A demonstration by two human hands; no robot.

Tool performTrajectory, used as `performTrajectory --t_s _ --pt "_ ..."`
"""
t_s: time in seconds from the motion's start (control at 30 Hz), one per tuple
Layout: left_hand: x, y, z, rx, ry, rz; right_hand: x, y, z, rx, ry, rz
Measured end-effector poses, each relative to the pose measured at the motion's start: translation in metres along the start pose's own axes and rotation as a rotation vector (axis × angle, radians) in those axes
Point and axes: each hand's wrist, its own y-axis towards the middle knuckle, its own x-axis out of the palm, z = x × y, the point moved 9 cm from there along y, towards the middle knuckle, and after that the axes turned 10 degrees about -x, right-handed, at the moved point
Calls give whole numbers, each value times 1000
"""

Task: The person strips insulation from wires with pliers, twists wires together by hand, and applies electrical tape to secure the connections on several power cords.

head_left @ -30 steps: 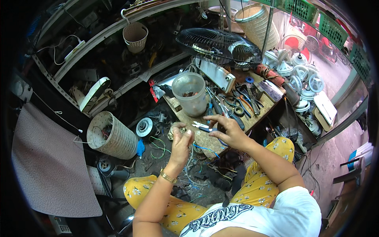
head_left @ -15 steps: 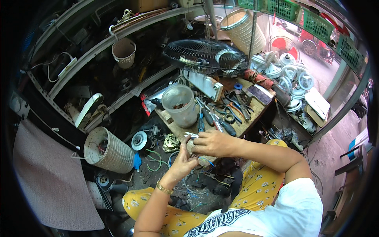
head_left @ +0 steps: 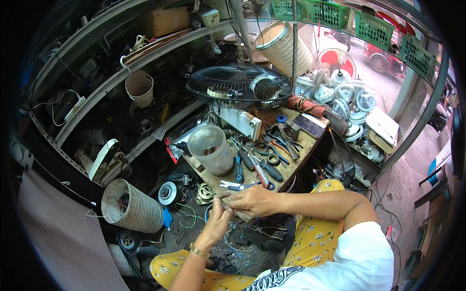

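My left hand (head_left: 217, 222) and my right hand (head_left: 253, 202) meet at the near edge of the wooden bench (head_left: 306, 143), fingers closed around something small that they hide. Just behind them lie pliers (head_left: 231, 185) with pale jaws and blue handles. Farther back on the bench are a blue-handled screwdriver (head_left: 239, 172), a red-and-silver tool (head_left: 262, 175), several other hand tools (head_left: 285, 148) and a translucent plastic bucket (head_left: 210, 150) with rusty bits inside. A coil of dull yellow material (head_left: 205, 194) sits just left of my hands.
A black fan cage (head_left: 238, 85) hangs over the bench. A perforated bin (head_left: 138, 208), a round motor part (head_left: 167, 193) and loose wires (head_left: 189, 216) are on the lower left. White fan parts (head_left: 354, 104) are piled right, beside a cable-strewn walkway (head_left: 407, 194). Metal shelving (head_left: 82, 121) lines the left.
My right hand, raised with fingers spread a second ago, has moved down beside my left hand, and its fingers have closed. The whole scene has shifted lower in view as the camera moved.
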Motion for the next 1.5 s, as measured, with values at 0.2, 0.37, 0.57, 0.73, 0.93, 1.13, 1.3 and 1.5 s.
performTrajectory --t_s 0.2,0.37,0.57,0.73,0.93,1.13,1.3,1.5 --pt "4 -4 -2 -89 -154 -221 -9 -14 6 31 20 84" --pt "-1 -4 -16 -146 -289 -319 -18 -17 -1 -91 -207 95" --pt "-14 -7 14 204 235 115 -16 -28 -2 -22 -204 205" --pt "1 -35 74 680 939 433 50 -54 28 575 918 203" --pt "6 -39 115 888 1319 520 53 -28 -24 688 2389 262" --pt "-30 -1 4 -182 -64 -27 -50 -11 -1 108 -122 140" --pt "2 -2 3 -379 -774 -318 -60 -21 -23 -167 -450 237" --pt "39 -19 28 -311 -722 -523 -61 -21 -12 -149 -412 318"
